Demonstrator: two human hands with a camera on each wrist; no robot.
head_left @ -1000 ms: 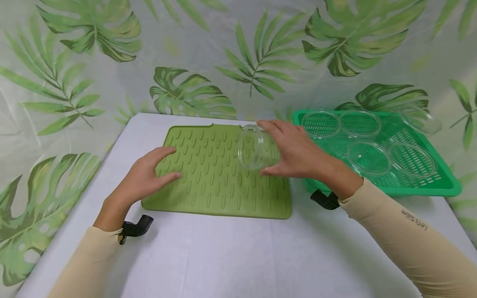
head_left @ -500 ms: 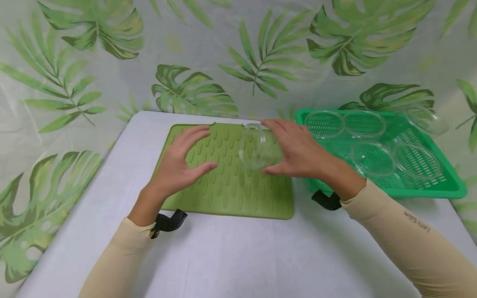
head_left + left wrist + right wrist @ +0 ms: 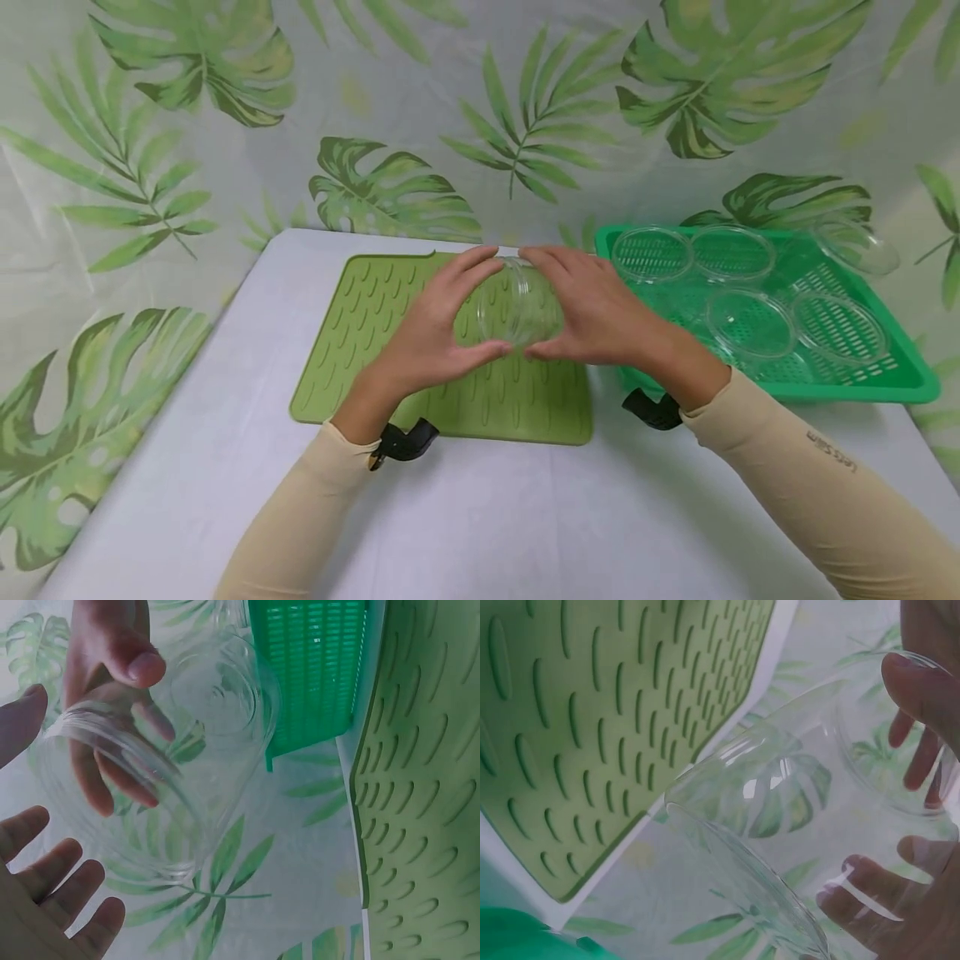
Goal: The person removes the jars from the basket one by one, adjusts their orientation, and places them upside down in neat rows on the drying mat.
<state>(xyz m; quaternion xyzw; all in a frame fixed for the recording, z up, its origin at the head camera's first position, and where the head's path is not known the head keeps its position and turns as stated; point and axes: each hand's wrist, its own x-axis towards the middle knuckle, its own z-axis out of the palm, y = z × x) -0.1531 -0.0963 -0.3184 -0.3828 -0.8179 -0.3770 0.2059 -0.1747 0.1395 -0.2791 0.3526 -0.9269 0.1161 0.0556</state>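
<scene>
A clear, see-through jar (image 3: 536, 312) lies sideways in the air over the green mat (image 3: 517, 412), its ringed rim facing left. Round its base end, on the right, my right hand (image 3: 600, 308) grips it between thumb and fingers. My left hand (image 3: 427, 337) is spread in a C shape at the rim, fingertips overlapping it in the head view. In the left wrist view, the left fingers (image 3: 64, 870) are relaxed beside the jar's mouth (image 3: 172, 847). Through the clear wall (image 3: 780, 776), the right wrist view shows fingers on the far side.
A green slotted basket (image 3: 892, 387) stands to the right of the mat, holding several round clear containers (image 3: 750, 325). One of them (image 3: 855, 246) leans at its back right rim. White cloth (image 3: 480, 517) covers the table, and a leaf-print curtain (image 3: 405, 92) hangs behind.
My left hand has moved right across the mat, up to the jar's rim. The right hand keeps its grip on the jar in about the same place.
</scene>
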